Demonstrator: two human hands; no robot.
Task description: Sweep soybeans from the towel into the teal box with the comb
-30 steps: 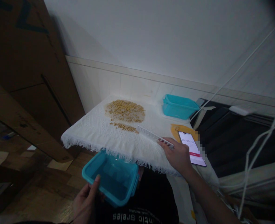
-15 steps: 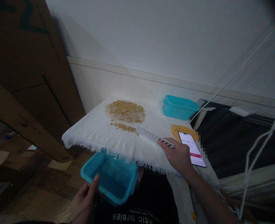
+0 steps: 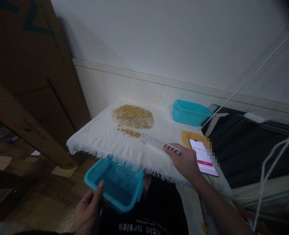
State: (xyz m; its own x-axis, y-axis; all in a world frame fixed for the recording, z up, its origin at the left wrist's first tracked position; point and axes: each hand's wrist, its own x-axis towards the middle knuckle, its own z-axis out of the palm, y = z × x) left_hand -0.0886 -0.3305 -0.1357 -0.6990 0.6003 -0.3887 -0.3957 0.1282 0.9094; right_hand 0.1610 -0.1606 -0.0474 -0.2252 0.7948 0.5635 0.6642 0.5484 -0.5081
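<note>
Draping the tabletop [image 3: 162, 122]: white cloth [image 3: 95, 135], best unruffled imo.
Teal tub [image 3: 129, 178]: left hand [image 3: 89, 205] clamped on rim, ideally snug below cloth.
Slotted strip [image 3: 155, 141]: gripped in right hand [image 3: 185, 161], probably best low.
Beans [image 3: 133, 113]: spread on the cloth, some beside the strip.

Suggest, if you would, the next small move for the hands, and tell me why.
I would probably sweep the white slotted strip in the right hand toward the fringed edge of the white cloth: a few loose beans lie just on the near side of the strip's tip, and the left hand holds a teal container, open side up, below that edge.
</note>
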